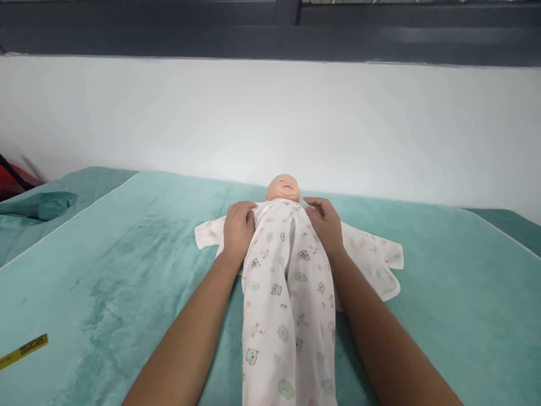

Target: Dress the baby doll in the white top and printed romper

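Observation:
A baby doll (284, 186) lies on its back, its head at the far end. White printed baby pants (270, 304) cover its front from the chest down and run toward me. Under the doll a white baby shirt (372, 259) is spread, with sleeves reaching out on both sides. My left hand (239, 228) is closed at the left upper edge of the pants, its fingertips partly hidden. On the opposite side, my right hand (326, 224) has curled fingers, with the thumb against the upper edge of the pants.
A green plush sheet (127, 270) covers the surface, with wrinkles on the left. Behind it stands a white wall (270, 118) below a dark window frame (169, 39). A yellow strip (24, 351) lies at the left, and a red item (14, 180) shows at the far left edge.

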`<action>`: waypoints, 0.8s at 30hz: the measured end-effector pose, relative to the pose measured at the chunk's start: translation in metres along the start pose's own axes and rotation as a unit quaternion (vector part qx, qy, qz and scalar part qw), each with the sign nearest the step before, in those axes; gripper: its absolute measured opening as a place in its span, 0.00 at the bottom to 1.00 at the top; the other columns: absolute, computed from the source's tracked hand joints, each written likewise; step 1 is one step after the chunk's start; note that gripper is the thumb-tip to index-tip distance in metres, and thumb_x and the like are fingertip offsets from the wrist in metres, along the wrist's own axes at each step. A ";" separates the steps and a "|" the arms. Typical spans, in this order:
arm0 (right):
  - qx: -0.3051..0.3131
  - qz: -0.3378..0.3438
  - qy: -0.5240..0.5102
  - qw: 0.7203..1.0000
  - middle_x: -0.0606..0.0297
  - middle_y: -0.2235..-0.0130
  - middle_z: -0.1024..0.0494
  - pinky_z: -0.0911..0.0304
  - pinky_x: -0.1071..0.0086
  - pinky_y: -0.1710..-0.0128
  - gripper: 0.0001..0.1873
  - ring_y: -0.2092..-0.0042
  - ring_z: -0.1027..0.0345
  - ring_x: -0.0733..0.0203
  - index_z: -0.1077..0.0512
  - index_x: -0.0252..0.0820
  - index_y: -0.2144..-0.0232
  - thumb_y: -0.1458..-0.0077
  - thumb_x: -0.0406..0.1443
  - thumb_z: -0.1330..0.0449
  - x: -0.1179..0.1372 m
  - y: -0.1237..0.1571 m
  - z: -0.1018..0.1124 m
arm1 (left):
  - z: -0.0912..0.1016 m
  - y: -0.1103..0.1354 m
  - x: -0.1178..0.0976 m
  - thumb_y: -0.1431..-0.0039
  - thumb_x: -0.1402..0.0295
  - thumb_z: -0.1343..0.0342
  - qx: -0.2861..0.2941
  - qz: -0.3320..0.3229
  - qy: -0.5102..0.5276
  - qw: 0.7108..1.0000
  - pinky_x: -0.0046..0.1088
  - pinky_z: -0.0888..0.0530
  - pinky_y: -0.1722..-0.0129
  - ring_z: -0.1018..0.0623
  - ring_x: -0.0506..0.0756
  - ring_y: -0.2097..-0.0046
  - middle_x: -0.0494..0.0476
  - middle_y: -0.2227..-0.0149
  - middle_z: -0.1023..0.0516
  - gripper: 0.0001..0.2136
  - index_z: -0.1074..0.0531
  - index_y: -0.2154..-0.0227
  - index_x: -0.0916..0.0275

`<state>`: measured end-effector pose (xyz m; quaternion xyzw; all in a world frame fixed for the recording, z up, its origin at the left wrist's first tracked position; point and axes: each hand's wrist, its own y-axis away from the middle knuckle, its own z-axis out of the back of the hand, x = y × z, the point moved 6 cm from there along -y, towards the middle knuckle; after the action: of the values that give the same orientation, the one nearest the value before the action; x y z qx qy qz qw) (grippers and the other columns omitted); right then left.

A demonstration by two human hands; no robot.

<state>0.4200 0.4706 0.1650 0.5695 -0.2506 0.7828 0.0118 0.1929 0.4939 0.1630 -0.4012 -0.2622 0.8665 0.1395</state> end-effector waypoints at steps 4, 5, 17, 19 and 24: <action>0.043 0.015 0.016 0.999 0.64 0.49 0.23 0.41 0.58 0.42 0.14 0.45 0.32 0.56 0.25 0.46 0.56 0.43 0.41 0.45 0.022 0.020 -0.002 | 0.011 0.019 -0.005 0.41 0.79 0.54 0.009 -0.051 -0.047 0.998 0.36 0.31 0.49 0.29 0.59 0.51 0.57 0.57 0.23 0.14 0.26 0.61 0.61; 0.062 0.023 0.016 0.998 0.65 0.48 0.24 0.42 0.58 0.41 0.14 0.44 0.32 0.56 0.25 0.47 0.56 0.42 0.41 0.45 0.027 0.024 -0.004 | 0.013 0.023 -0.005 0.40 0.78 0.54 0.016 -0.054 -0.066 0.996 0.36 0.31 0.50 0.29 0.59 0.51 0.57 0.57 0.23 0.14 0.26 0.60 0.61; 0.228 0.156 0.135 0.952 0.67 0.42 0.28 0.45 0.57 0.36 0.14 0.38 0.40 0.56 0.27 0.51 0.52 0.38 0.41 0.45 0.073 0.063 -0.025 | 0.048 0.056 0.009 0.36 0.60 0.52 0.061 0.174 -0.302 0.935 0.46 0.31 0.53 0.29 0.67 0.48 0.65 0.52 0.27 0.15 0.29 0.55 0.64; 0.233 0.182 0.192 0.936 0.66 0.47 0.24 0.43 0.56 0.39 0.13 0.42 0.35 0.56 0.27 0.49 0.53 0.38 0.40 0.46 0.081 0.063 -0.034 | 0.049 0.059 0.014 0.37 0.59 0.51 0.076 0.193 -0.288 0.935 0.47 0.31 0.52 0.29 0.68 0.48 0.66 0.53 0.25 0.15 0.29 0.56 0.65; 0.260 0.169 0.320 0.895 0.65 0.53 0.22 0.40 0.59 0.50 0.13 0.51 0.30 0.56 0.27 0.48 0.55 0.38 0.41 0.48 0.091 0.035 -0.063 | 0.042 0.063 0.020 0.39 0.63 0.48 0.093 0.249 -0.060 0.962 0.40 0.31 0.54 0.25 0.61 0.56 0.61 0.61 0.22 0.10 0.28 0.62 0.63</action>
<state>0.3216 0.4414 0.2188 0.2201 -0.1131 0.9500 -0.1902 0.1461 0.4367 0.1381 -0.3862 -0.0800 0.9170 -0.0597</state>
